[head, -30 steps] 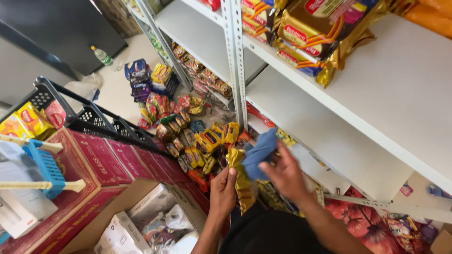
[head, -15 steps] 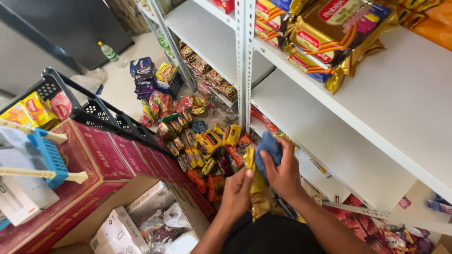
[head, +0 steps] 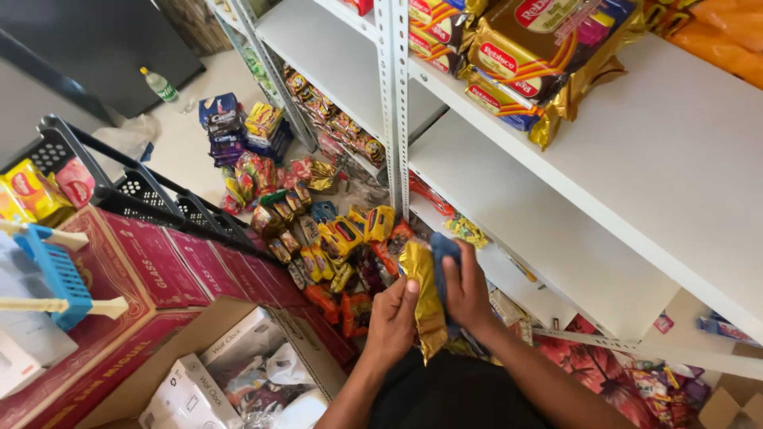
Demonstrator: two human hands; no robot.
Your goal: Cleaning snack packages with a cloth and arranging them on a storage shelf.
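the left hand (head: 391,316) has its grip pinched on the lower edge of a shiny gold foil snack packet (head: 425,302), held upright in front of the body. the right hand (head: 465,287) presses a dark blue cloth (head: 445,253) against the packet's side, grip closed around it. below lies a heap of colourful snack packs (head: 334,238) on the floor beside the white metal shelf (head: 556,230).

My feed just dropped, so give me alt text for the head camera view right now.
Looking down, the left hand holds a gold snack packet while the right hand presses a blue cloth against it. Beyond lies a pile of snack packets on the floor below white metal shelves, with red cartons at left.
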